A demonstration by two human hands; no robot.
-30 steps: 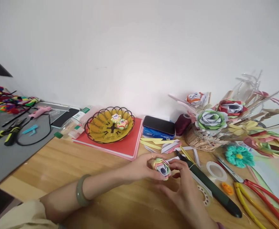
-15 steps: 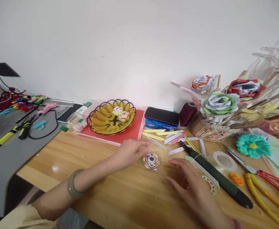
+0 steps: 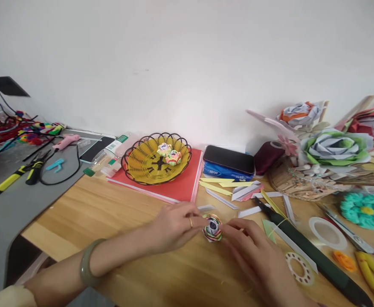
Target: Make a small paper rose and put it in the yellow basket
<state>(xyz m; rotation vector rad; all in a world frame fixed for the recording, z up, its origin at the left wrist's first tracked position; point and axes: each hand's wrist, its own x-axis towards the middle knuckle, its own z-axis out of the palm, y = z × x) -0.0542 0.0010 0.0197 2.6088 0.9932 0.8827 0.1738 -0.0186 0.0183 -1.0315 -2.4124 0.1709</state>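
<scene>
While I monitor remotely, the small round multicoloured paper rose [image 3: 213,229] rests on the light-brown wooden table [image 3: 55,217], near and right of the yellow woven basket [image 3: 142,164]. The left hand [image 3: 175,224] touches its left rim, the right hand [image 3: 259,251] its right; whether either pinches, I cannot tell. Uneven pressure could crush or unfurl the folded petals. Its centre faces upward; being round, it shows no long axis.

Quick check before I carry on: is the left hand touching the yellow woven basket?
Apart. The head view shows a band of red paper between the left hand and the near rim of the woven basket.
</scene>
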